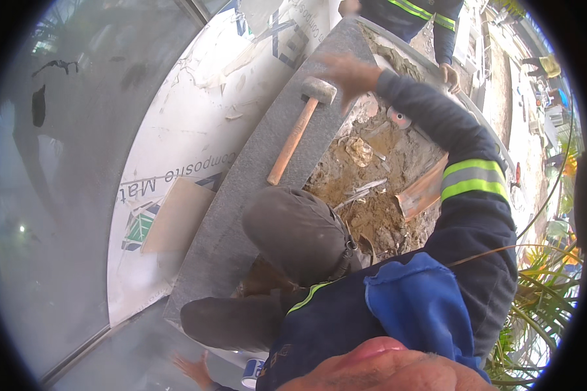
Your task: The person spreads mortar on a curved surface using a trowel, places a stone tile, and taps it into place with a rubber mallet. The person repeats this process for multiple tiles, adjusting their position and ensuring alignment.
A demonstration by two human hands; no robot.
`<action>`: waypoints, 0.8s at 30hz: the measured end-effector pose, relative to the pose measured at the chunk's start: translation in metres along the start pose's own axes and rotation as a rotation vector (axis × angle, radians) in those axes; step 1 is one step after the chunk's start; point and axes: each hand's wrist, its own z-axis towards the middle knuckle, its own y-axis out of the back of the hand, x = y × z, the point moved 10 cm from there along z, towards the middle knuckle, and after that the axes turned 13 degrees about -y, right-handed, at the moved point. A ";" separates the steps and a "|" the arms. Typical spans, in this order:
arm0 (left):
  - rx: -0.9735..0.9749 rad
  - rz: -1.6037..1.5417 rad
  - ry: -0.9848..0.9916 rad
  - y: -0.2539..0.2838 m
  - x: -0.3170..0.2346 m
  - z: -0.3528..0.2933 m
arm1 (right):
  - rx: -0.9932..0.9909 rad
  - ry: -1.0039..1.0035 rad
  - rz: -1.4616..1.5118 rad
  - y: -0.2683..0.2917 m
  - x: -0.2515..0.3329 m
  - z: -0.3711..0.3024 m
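Note:
My right hand reaches out over the far end of a long grey stone slab. Its fingers are spread and somewhat blurred, with nothing seen in them. Just beside it on the slab lies a hammer, its blocky grey head toward the hand and its wooden handle pointing back toward my knee. Low at the left, my left hand is held with fingers apart in front of a grey glassy surface; I cannot tell whether it touches. A blue and white cylindrical container sits close to that forearm.
Right of the slab is a trough of rough soil or mortar with a reddish-brown piece. White printed sheeting with a beige offcut runs along the left. A co-worker's hand rests on the far edge; plants stand at right.

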 end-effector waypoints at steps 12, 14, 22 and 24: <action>-0.067 -0.192 0.247 -0.048 -0.030 -0.071 | -0.381 -0.496 0.691 -0.020 -0.208 -0.056; -0.203 -0.243 0.252 0.010 -0.052 -0.035 | -0.218 -0.621 1.328 -0.065 -0.195 -0.068; -0.746 -0.463 -0.490 0.245 -0.260 0.132 | -0.103 -0.551 0.935 -0.086 -0.087 -0.058; -0.809 -0.310 -0.645 0.279 -0.302 0.141 | -0.159 -0.497 0.886 -0.077 -0.111 -0.054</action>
